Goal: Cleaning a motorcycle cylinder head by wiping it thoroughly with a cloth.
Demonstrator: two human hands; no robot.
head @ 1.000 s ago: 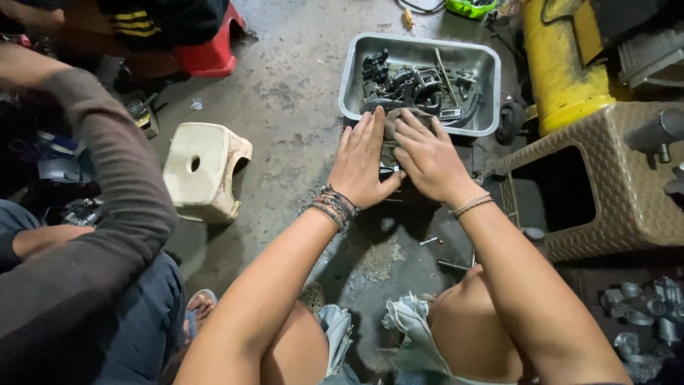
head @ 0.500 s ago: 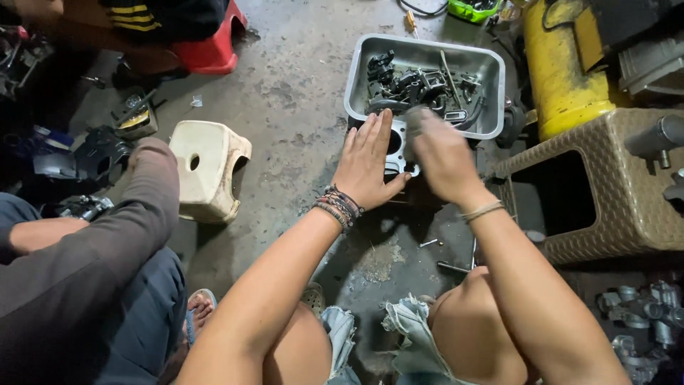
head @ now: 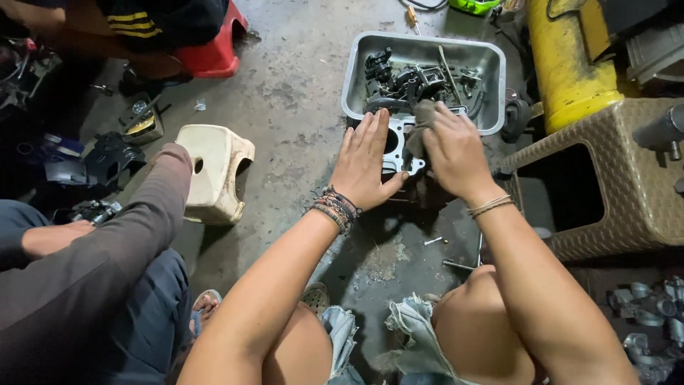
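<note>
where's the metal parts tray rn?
Head view, upper right of centre: the grey metal tray sits on the floor beyond both hands, left of the yellow cylinder.

Bare concrete floor [head: 299,107] left of the cylinder block [head: 396,151] gives free passage. Metal parts tray [head: 491,85] blocks behind; wicker stool [head: 605,178] & yellow cylinder [head: 570,64] crowd the right.

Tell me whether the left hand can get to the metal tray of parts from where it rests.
Probably yes. The left hand lies flat on the engine part, and the metal tray sits just beyond its fingertips. Nothing stands between them; the right hand, holding a rag, is off to the side.
</note>
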